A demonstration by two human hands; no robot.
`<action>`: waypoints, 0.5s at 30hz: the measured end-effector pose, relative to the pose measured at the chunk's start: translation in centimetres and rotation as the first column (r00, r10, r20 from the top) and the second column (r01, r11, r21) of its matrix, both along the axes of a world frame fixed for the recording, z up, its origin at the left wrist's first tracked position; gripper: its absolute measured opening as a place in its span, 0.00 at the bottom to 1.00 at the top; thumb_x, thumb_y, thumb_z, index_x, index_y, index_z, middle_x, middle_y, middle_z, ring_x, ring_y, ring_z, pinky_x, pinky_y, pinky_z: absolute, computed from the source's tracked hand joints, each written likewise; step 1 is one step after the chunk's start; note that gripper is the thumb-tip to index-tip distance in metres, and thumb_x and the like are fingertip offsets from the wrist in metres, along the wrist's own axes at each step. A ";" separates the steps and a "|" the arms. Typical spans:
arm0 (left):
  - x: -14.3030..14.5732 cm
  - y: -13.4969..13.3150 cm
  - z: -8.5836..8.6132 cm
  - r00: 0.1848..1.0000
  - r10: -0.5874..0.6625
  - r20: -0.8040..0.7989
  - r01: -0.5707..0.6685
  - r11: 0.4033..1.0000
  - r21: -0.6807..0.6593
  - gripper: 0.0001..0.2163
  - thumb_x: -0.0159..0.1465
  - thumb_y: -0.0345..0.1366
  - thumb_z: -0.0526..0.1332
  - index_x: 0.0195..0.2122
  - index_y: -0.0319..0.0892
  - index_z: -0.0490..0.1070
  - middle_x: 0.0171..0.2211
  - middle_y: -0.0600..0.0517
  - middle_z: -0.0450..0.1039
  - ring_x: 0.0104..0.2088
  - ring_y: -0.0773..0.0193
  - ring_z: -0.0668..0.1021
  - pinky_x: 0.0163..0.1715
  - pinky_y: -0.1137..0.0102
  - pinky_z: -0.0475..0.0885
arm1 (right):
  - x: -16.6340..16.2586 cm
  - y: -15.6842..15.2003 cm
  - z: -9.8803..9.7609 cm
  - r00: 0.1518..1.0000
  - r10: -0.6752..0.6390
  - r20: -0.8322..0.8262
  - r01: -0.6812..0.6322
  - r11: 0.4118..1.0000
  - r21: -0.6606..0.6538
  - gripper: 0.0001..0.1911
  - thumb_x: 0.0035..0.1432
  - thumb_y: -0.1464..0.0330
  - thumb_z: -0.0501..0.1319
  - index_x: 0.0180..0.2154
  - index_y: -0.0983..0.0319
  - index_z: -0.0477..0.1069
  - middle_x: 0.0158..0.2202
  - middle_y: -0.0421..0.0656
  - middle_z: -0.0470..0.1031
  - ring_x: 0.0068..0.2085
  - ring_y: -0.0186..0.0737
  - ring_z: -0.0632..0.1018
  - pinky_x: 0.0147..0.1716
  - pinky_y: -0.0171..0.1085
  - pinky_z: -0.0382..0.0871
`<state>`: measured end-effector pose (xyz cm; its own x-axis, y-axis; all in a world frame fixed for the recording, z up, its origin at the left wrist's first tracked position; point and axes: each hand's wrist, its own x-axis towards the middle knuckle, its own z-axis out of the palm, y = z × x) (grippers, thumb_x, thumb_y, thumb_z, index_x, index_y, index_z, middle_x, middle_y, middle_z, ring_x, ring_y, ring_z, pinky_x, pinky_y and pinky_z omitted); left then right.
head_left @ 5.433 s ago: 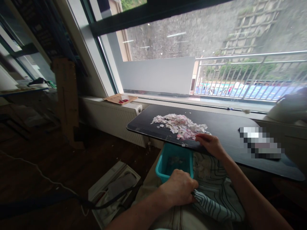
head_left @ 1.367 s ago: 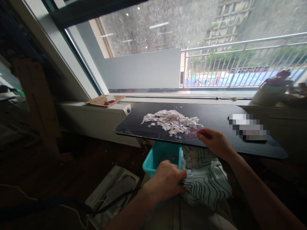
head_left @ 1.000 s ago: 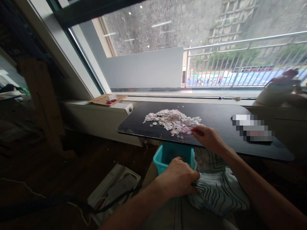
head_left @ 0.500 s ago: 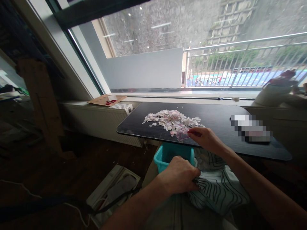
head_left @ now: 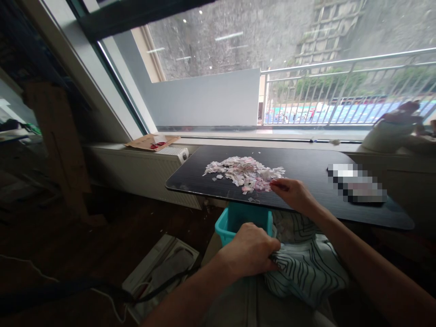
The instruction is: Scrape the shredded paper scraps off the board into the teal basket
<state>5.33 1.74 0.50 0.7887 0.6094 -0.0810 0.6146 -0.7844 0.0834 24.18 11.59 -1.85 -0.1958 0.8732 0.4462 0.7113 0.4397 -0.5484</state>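
Note:
A loose pile of torn paper scraps [head_left: 243,170], white with some pink, lies on the dark table [head_left: 303,161]. My right hand [head_left: 289,190] reaches over the near edge of the table, its fingertips pinched together at the right side of the pile. Whatever is between them is too small to make out. Below the table edge, my left hand [head_left: 250,250] is closed on the edge of a pale striped cloth bag [head_left: 313,268]. Partly behind that hand stands a teal plastic bin [head_left: 223,227]; the hand and table hide some of it.
On the table's right lies a blurred-out flat object [head_left: 356,184]. Red-handled scissors [head_left: 157,145] rest on brown cardboard [head_left: 143,142] above the radiator [head_left: 146,170]. A white box [head_left: 163,261] with a cable is on the floor at left. A window spans the far side.
My right hand has shifted slightly to the right at the pile's edge. The bin, my left hand and the cloth bag have moved a little to the left.

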 end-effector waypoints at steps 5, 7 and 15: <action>-0.9 0.0 0.0 0.999 0.039 0.004 -0.039 0.999 -0.013 0.11 0.57 0.47 0.64 0.30 0.44 0.72 0.24 0.53 0.74 0.29 0.56 0.78 0.30 0.67 0.66 | -0.5 -0.2 -0.4 0.990 0.122 -0.070 -0.127 0.989 -0.070 0.16 0.55 0.58 0.58 0.35 0.62 0.78 0.28 0.42 0.79 0.27 0.37 0.75 0.27 0.33 0.67; -1.2 -0.1 0.0 0.998 0.060 0.003 -0.060 0.998 -0.010 0.11 0.56 0.46 0.64 0.29 0.44 0.72 0.24 0.53 0.74 0.29 0.56 0.78 0.30 0.67 0.65 | -0.8 -0.1 -0.5 0.987 0.121 -0.104 -0.130 0.988 -0.082 0.15 0.54 0.58 0.59 0.35 0.62 0.78 0.29 0.42 0.79 0.28 0.37 0.75 0.28 0.34 0.68; -2.3 -0.1 0.1 0.995 0.100 -0.008 -0.100 0.994 -0.032 0.10 0.57 0.45 0.64 0.30 0.44 0.72 0.25 0.53 0.74 0.29 0.57 0.77 0.32 0.68 0.66 | -1.8 -0.3 -0.3 0.977 0.168 -0.132 -0.183 0.976 -0.114 0.16 0.55 0.58 0.59 0.35 0.62 0.78 0.29 0.42 0.79 0.29 0.38 0.76 0.28 0.34 0.68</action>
<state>3.00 1.64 0.57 0.7235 0.6821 -0.1064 0.6903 -0.7160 0.1037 22.39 11.31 -2.19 -0.3022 0.8805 0.3652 0.5545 0.4740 -0.6840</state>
